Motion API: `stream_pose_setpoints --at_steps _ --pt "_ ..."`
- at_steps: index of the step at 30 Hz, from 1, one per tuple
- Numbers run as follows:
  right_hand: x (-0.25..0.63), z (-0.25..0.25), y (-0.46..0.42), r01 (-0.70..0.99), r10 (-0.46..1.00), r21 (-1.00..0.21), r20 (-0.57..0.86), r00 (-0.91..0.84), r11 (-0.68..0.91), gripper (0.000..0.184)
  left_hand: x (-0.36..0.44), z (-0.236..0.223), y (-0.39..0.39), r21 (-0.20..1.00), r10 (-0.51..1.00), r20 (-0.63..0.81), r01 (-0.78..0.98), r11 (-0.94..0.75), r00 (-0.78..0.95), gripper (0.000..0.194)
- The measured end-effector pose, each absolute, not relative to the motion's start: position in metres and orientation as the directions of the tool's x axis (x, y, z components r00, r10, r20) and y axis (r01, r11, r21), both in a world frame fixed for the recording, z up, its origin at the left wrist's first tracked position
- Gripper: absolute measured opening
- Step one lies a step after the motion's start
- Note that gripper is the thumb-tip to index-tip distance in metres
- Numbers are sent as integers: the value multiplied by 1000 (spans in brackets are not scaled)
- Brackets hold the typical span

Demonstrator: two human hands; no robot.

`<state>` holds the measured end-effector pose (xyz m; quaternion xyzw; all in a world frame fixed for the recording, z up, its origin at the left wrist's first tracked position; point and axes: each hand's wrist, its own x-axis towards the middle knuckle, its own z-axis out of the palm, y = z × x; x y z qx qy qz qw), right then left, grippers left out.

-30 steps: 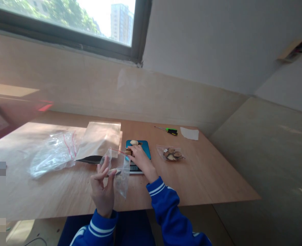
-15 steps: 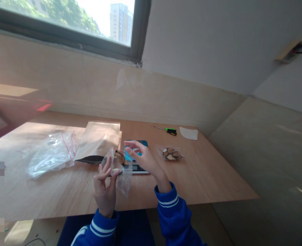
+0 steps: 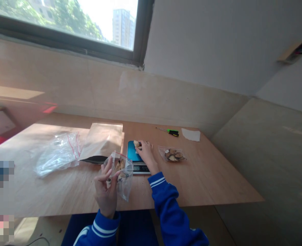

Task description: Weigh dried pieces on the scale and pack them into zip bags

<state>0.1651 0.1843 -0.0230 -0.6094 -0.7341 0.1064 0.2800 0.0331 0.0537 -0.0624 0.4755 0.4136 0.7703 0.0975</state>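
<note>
My left hand (image 3: 106, 191) pinches a clear zip bag (image 3: 125, 191) with a red seal line, holding it up above the table's front part. Brown dried mushrooms (image 3: 120, 166) show inside the bag. Beyond it stands a small kitchen scale (image 3: 132, 154) with a blue top and a grey display panel. Over the scale's top, my right hand (image 3: 147, 153) has its fingers closed about a pale dried mushroom (image 3: 136, 144). The hand hides the right side of the scale, so I cannot tell what else lies there.
A sealed bag of dried mushrooms (image 3: 175, 155) lies right of the scale. Behind are a screwdriver (image 3: 173, 132) and white paper (image 3: 191, 134). To the left lie a brown paper pouch (image 3: 103, 138) with a dark opening and clear plastic bags (image 3: 56, 153).
My right hand took mushrooms off the scale, dropped them into the zip bag, then went back to the scale for another. My left hand has kept the bag in nearly the same place.
</note>
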Motion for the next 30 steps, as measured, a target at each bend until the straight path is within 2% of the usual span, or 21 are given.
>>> stream_pose_setpoints --at_steps 2,5,7,10,15,18,22,27,28,30 --pt "165 -13 175 770 952 -593 301 -59 236 27 33 -63 54 735 541 645 244 -632 -540 24" --pt "162 7 149 459 949 -843 315 -4 281 32 34 -62 53 735 537 645 250 -630 -544 24" --pt "160 21 127 299 948 -900 311 -65 316 38 36 -61 52 735 540 646 249 -631 -539 24" --pt "162 32 96 239 942 -922 253 -219 303 45 38 -60 51 736 528 642 255 -627 -556 24" --pt "171 14 64 70 989 -995 68 -128 77 61 44 -59 58 716 482 643 244 -654 -596 23" --pt "164 -2 56 -114 983 -993 0 -186 -21 75 53 -56 66 681 452 683 275 -679 -574 24" --pt "149 -10 57 -276 995 -960 74 -73 51 62 66 -51 67 649 488 739 295 -701 -465 22" --pt "156 -19 63 -259 982 -951 138 129 168 48 66 -40 50 621 596 782 325 -714 -186 31" --pt "159 -21 63 -228 974 -955 151 167 187 48 64 -38 46 622 603 778 349 -701 -175 31" --pt "165 -24 62 -148 959 -965 180 219 215 47 57 -34 41 673 617 736 404 -619 -280 33"
